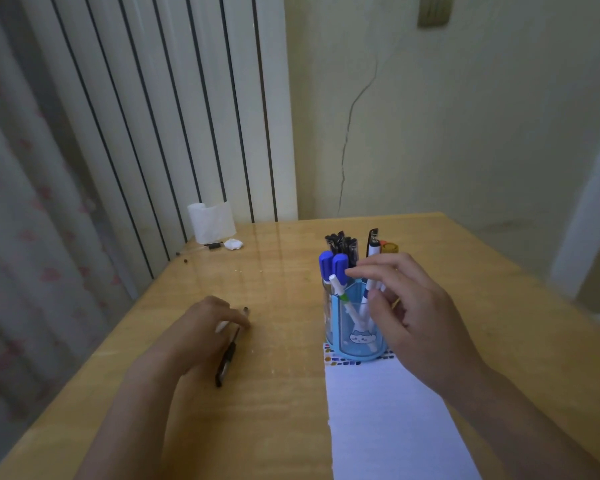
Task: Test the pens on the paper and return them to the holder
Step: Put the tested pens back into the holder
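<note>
With loosely spread fingers holding nothing, the right hand [407, 306] reaches the blue pen holder [355, 323] at 3 o'clock and could tip it, while the left hand [210, 322] rests on a black pen [227, 362].

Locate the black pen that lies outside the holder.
In the head view, the black pen lies on the wooden table, left of the blue pen holder, under the fingers of the left hand.

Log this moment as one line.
left hand: rests on black pen | right hand: fingers among pens at holder | paper: looks unmarked
</note>
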The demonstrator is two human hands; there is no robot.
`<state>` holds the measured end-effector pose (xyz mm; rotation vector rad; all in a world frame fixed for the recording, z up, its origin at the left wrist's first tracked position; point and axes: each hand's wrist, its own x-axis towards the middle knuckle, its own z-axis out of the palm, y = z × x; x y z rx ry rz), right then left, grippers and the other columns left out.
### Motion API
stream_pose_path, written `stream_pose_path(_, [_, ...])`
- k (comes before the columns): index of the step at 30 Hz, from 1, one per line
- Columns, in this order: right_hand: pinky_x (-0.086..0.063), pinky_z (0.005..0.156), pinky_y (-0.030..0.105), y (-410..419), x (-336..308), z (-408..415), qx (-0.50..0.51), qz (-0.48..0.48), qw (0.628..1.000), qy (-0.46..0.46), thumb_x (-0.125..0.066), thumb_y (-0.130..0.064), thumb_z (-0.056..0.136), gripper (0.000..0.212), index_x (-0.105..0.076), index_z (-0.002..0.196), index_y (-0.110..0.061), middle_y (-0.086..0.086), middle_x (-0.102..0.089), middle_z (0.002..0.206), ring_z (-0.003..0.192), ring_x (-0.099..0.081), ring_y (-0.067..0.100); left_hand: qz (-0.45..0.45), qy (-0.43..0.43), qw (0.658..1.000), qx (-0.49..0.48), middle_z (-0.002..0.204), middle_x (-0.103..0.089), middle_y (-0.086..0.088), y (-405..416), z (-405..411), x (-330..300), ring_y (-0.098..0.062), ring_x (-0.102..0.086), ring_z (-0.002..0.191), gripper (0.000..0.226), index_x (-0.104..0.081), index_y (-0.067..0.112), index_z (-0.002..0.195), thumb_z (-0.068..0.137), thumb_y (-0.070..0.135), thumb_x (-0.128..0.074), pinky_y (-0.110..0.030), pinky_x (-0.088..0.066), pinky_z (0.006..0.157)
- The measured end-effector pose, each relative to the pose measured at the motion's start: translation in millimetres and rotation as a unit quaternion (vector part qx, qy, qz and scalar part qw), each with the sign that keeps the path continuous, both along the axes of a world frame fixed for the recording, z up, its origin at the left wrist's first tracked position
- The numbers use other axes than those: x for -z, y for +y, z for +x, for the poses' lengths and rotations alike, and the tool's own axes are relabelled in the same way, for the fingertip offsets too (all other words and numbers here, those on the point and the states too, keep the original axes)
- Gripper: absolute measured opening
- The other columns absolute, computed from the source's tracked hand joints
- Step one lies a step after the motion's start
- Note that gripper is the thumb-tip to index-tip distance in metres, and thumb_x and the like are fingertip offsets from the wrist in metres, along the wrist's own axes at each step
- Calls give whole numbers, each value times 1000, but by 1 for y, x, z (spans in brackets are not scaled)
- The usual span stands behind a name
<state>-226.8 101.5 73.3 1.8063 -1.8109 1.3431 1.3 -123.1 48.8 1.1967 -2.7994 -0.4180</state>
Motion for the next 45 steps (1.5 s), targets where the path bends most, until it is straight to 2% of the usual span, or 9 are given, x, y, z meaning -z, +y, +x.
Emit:
stream_pose_path(5, [-37,63,4,1,-1,1,-4,1,1000,-1,-55,3,94,34,-71,115,-19,-11,-60,117,86,-55,-11,10,20,1000,8,146,-38,6,10,-13,-2,-18,-34,136,30,-70,46,100,91,18,-68,-32,-35,110])
stream_pose_path(11, [-37,64,7,1,-1,2,-7,2,1000,-3,-55,3,95,35,-71,114,-22,-14,-60,116,86,-57,-5,20,72,997,22,139,-43,7,16,-18,-1,-10,-45,124,20,-74,32,88,84,12,-72,-20,-35,92])
stream_pose_path(18, [-37,63,6,0,0,1,-6,5,1000,-7,-55,-1,96,33,-70,114,-23,-15,-61,113,84,-57,-5,43,142,989,25,131,-50,13,18,-22,-2,-8,-48,121,15,-73,36,82,85,21,-75,-29,-39,101])
stream_pose_path(22, [-38,63,9,1,-1,5,-24,12,999,-39,-52,-30,95,27,-68,117,-31,-19,-61,102,75,-60,10,111,341,932,47,113,-67,15,34,-26,-16,1,-58,112,18,-75,32,82,82,14,-78,-37,-47,100])
stream_pose_path(27, [-47,60,19,2,-2,11,-65,20,995,-78,-56,-47,91,28,-67,115,-36,-15,-66,90,72,-63,15,161,475,859,103,91,-72,0,70,-47,-32,-10,-65,87,13,-74,15,87,82,3,-74,-22,-48,75])
stream_pose_path(31, [-54,59,34,2,-6,12,-83,-21,985,-147,-63,-42,88,16,-67,102,-36,-7,-71,80,67,-67,15,152,486,848,146,90,-72,4,89,-61,-31,-6,-64,84,10,-72,17,96,87,11,-71,-18,-47,72])
stream_pose_path(33, [-53,58,29,5,-14,9,-90,-57,973,-203,-68,-36,91,7,-68,94,-30,-3,-71,77,65,-66,13,111,475,860,150,100,-71,9,94,-66,-28,-6,-65,95,16,-70,26,108,92,28,-67,-15,-48,77])
stream_pose_path(37, [-43,52,18,10,-26,-6,-38,-138,939,-311,-60,-38,97,29,-63,83,-13,-2,-67,67,53,-54,6,11,391,903,179,112,-56,17,97,-69,-21,-11,-56,111,27,-68,39,118,95,43,-54,-16,-46,85])
stream_pose_path(45, [-43,56,21,8,-25,-19,22,-157,939,-306,-53,-35,102,28,-59,83,-15,-6,-62,64,54,-52,10,-54,330,926,177,126,-42,23,92,-64,-17,-3,-51,117,25,-66,44,115,96,43,-50,-20,-47,87])
